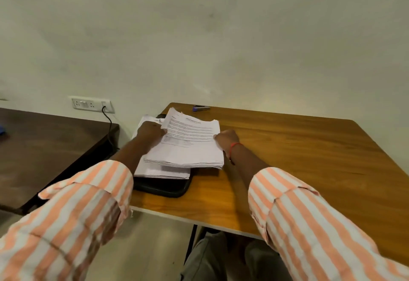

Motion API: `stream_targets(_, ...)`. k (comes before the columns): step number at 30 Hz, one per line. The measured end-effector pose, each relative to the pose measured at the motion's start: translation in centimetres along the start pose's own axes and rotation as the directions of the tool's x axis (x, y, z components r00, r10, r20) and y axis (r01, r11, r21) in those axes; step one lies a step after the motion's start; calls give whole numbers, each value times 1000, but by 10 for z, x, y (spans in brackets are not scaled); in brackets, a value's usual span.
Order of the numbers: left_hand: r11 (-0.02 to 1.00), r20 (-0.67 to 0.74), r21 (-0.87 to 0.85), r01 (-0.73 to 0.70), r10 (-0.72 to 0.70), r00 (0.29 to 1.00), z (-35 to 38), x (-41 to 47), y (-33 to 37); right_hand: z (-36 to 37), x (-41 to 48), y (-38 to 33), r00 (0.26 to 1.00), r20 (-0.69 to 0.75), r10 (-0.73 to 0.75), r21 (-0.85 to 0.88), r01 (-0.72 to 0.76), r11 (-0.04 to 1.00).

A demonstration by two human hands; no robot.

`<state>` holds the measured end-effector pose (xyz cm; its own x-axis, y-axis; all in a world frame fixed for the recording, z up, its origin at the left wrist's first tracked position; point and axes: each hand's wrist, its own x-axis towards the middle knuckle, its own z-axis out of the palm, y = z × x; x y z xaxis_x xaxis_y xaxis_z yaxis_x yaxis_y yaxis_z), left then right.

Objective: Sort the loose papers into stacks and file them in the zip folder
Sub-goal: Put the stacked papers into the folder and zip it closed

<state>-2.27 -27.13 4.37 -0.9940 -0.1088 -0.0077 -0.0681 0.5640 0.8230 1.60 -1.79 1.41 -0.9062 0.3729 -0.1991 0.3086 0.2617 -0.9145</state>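
White paper stack (188,145) was gripped by both hands: left hand (150,131) w/ fingers clamped on its left edge, right hand (225,138) likewise on its right edge. It lay partly over a 2nd stack (163,171) on the black zip folder (163,189) at the worktop's (298,148) left edge. Blue stapler (200,108) sat at the far edge.

A black flat zip folder (163,189) lies at the left side of the brown wooden table (287,159). A white paper stack (159,171) lies on it, with a second stack of printed white sheets (188,145) over that, shifted right. A small blue stapler (200,108) sits behind them at the table's far edge.
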Motion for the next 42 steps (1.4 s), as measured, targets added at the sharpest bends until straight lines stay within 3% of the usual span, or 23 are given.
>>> stream_targets(5,998,-134,0,63,-62,989,-29,5,-34,51,-9,-17,991,40,-125,-93,128,987)
stream_targets(13,989,-253,151,-9,48,966,-44,3,-62,91,-14,-13,975,69,-212,-222,222,949)
stream_targets(18,955,-214,292,-50,116,970,-47,17,-75,97,-13,-9,971,63,-229,-335,237,912)
stream_targets(24,952,-94,306,-22,53,994,-37,25,-79,103,-17,-7,971,46,-235,-412,233,881)
stream_targets(28,960,-72,269,75,-57,996,-35,34,-69,99,-14,-8,976,39,-214,-400,212,892)
stream_targets(31,970,-72,181,163,-152,986,-35,37,-63,92,-14,-7,981,39,-188,-361,189,913)
stream_targets(34,984,-55,87,157,-152,987,-36,38,-58,87,-11,-1,987,16,-158,-275,157,949)
stream_targets(36,986,-23,-125,111,-114,993,-33,28,-56,82,-10,0,993,9,-120,-190,119,975)
stream_targets(39,869,91,-491,60,-17,996,-28,4,-46,65,-10,3,994,22,-103,4,103,995)
stream_targets(42,789,142,-615,2,108,984,-24,-13,-27,37,-15,7,993,57,-108,265,89,960)
